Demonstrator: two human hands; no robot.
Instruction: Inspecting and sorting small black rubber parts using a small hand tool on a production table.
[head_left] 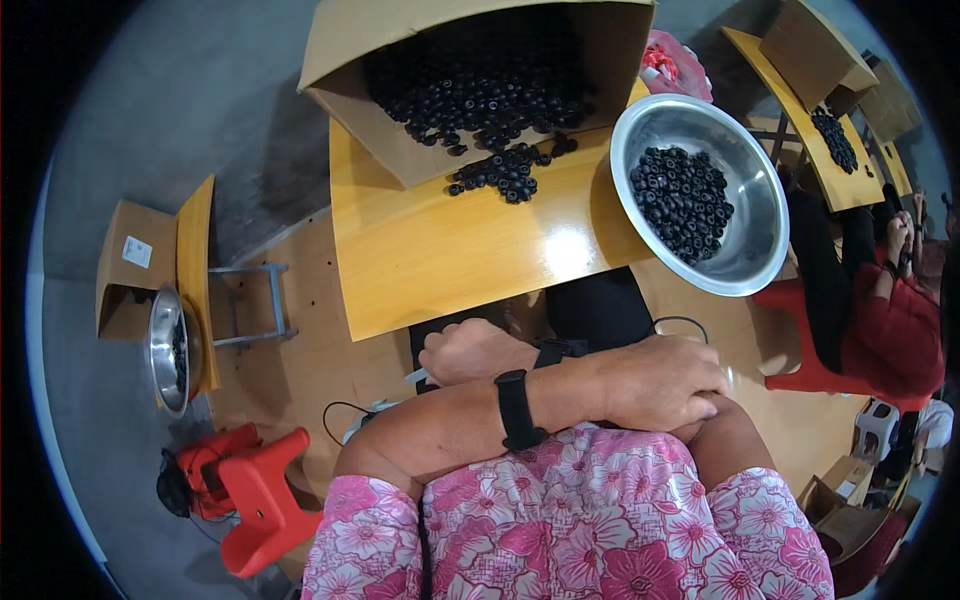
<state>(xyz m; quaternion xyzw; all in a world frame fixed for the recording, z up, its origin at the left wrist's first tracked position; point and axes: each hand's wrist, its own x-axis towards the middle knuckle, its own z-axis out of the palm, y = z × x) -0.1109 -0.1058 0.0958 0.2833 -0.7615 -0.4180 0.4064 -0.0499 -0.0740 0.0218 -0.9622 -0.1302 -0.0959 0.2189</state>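
Note:
My forearms are crossed in front of my body. My left hand (665,380) lies to the right, its fingers curled onto my right arm near the elbow. My right hand (475,350) sticks out to the left beyond my left forearm, loosely fisted at the table's near edge; its fingertips are hidden and I see nothing in it. Ahead, a tipped cardboard box (350,130) spills small round black parts with holes (510,175) onto the yellow wooden table (450,260). A steel bowl (755,235) at the right holds many similar black parts (680,200).
At left stand another table (196,260) with a box (135,245) and a steel bowl (165,385), and a red plastic chair (265,510). A pink plastic bag (680,65) sits behind the large bowl. A person in red (895,330) sits at right, near another table (800,110).

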